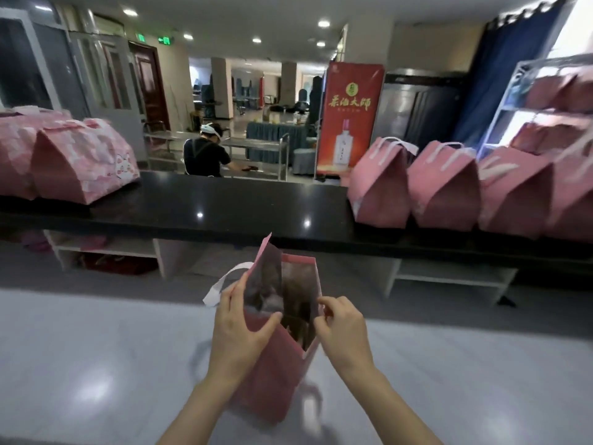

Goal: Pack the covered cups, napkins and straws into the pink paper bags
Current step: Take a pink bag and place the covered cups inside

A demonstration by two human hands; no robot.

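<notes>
Pink paper bag (272, 374) upright between hands; left hand (239, 329) pinching near rim | right hand (343, 329) pinching right edge

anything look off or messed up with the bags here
Nothing spilled or torn. The pink bag, held open by the left hand and right hand, leans tilted over the grey table. Bags on the black counter look tidy.

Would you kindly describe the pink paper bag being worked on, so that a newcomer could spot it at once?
Start from the long black counter and come down to the pale worktop in front of it. There a single pink paper bag sits, held by the left hand and right hand. Unlike the closed bags on the counter, its mouth is open.
</notes>
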